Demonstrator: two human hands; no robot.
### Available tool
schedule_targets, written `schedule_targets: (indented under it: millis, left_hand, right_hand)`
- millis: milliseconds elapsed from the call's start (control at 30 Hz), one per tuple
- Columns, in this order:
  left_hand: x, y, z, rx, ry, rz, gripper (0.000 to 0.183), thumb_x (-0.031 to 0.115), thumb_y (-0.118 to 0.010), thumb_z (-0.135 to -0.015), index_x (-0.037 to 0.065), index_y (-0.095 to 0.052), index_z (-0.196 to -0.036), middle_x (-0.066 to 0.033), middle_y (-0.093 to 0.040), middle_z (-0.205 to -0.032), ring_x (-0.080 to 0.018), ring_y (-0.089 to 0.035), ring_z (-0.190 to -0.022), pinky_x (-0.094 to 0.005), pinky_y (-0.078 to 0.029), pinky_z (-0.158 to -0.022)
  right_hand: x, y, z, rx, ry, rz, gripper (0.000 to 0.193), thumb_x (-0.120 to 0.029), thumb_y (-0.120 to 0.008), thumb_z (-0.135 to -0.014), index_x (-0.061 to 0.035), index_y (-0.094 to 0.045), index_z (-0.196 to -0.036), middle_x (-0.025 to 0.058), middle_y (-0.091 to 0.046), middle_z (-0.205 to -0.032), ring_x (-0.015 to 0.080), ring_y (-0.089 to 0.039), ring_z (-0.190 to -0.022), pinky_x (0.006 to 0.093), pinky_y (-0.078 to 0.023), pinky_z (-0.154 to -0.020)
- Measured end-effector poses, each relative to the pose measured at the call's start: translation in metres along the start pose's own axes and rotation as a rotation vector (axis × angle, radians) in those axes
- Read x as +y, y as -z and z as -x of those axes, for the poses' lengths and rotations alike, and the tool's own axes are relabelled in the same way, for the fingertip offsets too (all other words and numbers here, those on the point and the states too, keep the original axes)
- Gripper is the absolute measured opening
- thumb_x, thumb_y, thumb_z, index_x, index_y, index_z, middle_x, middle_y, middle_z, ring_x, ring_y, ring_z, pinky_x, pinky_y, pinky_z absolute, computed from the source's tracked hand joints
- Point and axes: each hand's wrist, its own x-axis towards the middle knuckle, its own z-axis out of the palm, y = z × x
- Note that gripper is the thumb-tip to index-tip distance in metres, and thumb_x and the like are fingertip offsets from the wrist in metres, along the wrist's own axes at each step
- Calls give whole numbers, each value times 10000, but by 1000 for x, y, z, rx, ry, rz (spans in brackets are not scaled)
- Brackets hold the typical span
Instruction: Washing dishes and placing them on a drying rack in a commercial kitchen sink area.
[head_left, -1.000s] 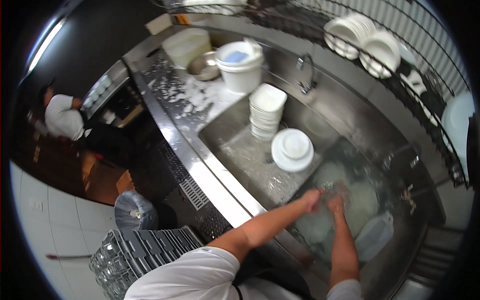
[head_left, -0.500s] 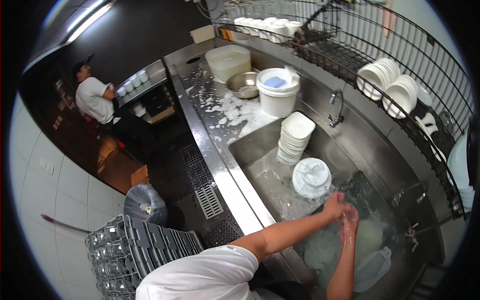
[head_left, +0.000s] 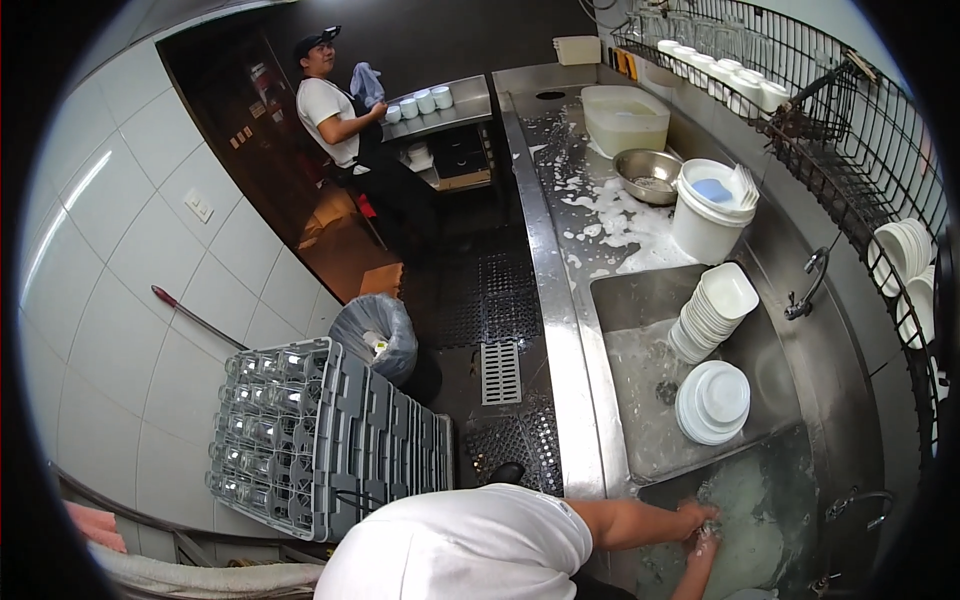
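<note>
My left hand (head_left: 695, 518) is closed, its fingers curled in at the water surface of the near sink basin. Right against it, my right hand (head_left: 704, 545) is wet and also closed. A small clear, shiny patch shows between them; whether it is water or an object I cannot make out. Cloudy water (head_left: 765, 520) fills this basin, with pale shapes under the surface. In the adjoining basin (head_left: 640, 410), a stack of round white plates (head_left: 713, 403) topped by smaller dishes stands beyond my hands. Behind it leans a tall stack of square white bowls (head_left: 712, 312).
Taps (head_left: 808, 285) line the right wall below a wire rack (head_left: 835, 150) of dishes. A white bucket (head_left: 712, 225), steel bowl (head_left: 648, 178) and plastic tub (head_left: 625, 122) stand on the foamy counter. Glass crates (head_left: 330, 440) and a bin (head_left: 375, 340) are left. A co-worker (head_left: 345, 135) holds a cloth.
The view has swung left, so the sink sits further right. My hands stay together over the water. Splashing around the round plates has stopped, and the co-worker's cloth now shows raised.
</note>
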Motion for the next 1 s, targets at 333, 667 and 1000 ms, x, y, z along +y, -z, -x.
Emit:
schedule_targets:
  millis: [333, 667, 1000]
  left_hand:
    - [123, -37, 134, -190, -1139, -378, 730, 79, -853, -617, 82, -507, -1261, -187, -560, -1142, -360, -554, -1131, -411, -458, -983]
    - [235, 95, 148, -63, -728, 352, 634, 106, -851, -693, 96, -521, -1234, -98, -576, -1122, -247, -563, -1040, -390, -484, -855]
    - [209, 521, 274, -694, -755, 1296, 272, 336, -709, -919, 75, -668, -984, -204, -703, -971, -354, -696, -897, -598, -534, -893]
  right_hand:
    - [-133, -20, 115, -453, 356, -1052, 498, -317, -442, -1021, -40, -419, -1435, 107, -509, -1400, 242, -501, -1304, 419, -441, -1070]
    - [-205, -93, 98, 347, 707, 806, 410, -338, -533, -1041, 29, -642, -1190, 109, -661, -1094, 189, -572, -881, 316, -480, -797]
    - [-254, -304, 111, -4, 841, 86, 561, -470, -507, -1033, -31, -470, -1381, 151, -643, -1207, 211, -608, -971, 312, -483, -834]
